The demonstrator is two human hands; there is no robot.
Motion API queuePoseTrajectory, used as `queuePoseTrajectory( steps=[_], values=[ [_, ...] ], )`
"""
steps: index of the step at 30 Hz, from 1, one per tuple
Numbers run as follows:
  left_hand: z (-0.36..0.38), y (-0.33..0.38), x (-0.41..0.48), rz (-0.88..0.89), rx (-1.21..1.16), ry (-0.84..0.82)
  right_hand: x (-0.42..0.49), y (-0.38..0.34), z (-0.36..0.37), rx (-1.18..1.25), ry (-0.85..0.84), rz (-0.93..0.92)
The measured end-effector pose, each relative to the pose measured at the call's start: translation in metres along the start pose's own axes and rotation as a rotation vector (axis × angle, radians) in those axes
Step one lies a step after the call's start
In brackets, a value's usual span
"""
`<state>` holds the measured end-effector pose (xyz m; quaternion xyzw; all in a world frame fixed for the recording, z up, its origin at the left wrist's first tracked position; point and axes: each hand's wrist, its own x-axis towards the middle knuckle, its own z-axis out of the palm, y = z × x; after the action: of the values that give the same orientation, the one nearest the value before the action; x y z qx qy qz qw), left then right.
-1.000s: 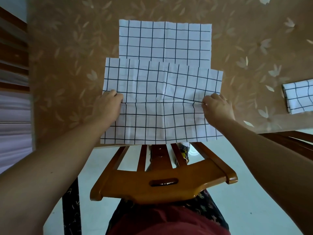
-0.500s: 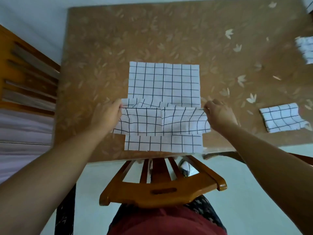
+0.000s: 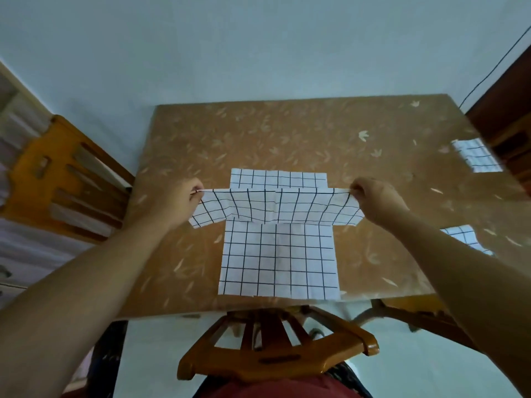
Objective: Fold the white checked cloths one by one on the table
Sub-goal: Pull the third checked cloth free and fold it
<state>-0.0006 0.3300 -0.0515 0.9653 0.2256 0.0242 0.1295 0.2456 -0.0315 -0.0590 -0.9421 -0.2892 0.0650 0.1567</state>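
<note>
- Currently, a fold is judged to be under way: a checked cloth [image 3: 275, 205] is held up as a wide band above the tabletop [image 3: 258, 133], roughly midway across it.
- The left end of the band's top edge is pinched by the left hand [image 3: 178, 202], with the fingers curled against the thumb; nothing else is held in it.
- The right end is pinched in the same way by the right hand [image 3: 376, 199], so the top edge is drawn almost straight between the hands while the lower part hangs and ripples.
- Under the band a flat cloth [image 3: 278, 259] is seen lying on the tabletop, reaching the near edge. A checked strip is also visible just beyond the band; whether both belong to one cloth cannot be told.
- On the right, well apart from the hands, a folded cloth [image 3: 475, 155] is seen, and a second folded cloth [image 3: 462, 238] is partly hidden by the right forearm.
- A chair [image 3: 275, 360] is tucked in at the near edge.
- For the next move, the band would need to be lowered evenly, with both pinches kept level so the edges are matched.
- Once laid down, the crease would need to be pressed flat before any pinch is released, since a loose end could be dragged askew.
</note>
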Motion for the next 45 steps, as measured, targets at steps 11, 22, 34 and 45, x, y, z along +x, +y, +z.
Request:
queuePoseTrajectory(
  steps=[11, 22, 34, 45],
  values=[
    [0.007, -0.040, 0.002, -0.181, -0.123, -0.012, -0.007, 0.025, -0.033, 0.120, 0.009, 0.024],
    [-0.042, 0.106, -0.026, -0.213, -0.320, 0.088, -0.032, 0.101, -0.062, -0.007, -0.137, 0.097],
    [-0.084, 0.268, -0.049, 0.040, -0.420, 0.171, -0.059, 0.018, -0.053, 0.336, -0.428, -0.226],
    [-0.124, 0.268, -0.067, 0.032, -0.318, 0.282, -0.066, -0.045, -0.047, 0.653, -0.495, -0.352]
  ],
)
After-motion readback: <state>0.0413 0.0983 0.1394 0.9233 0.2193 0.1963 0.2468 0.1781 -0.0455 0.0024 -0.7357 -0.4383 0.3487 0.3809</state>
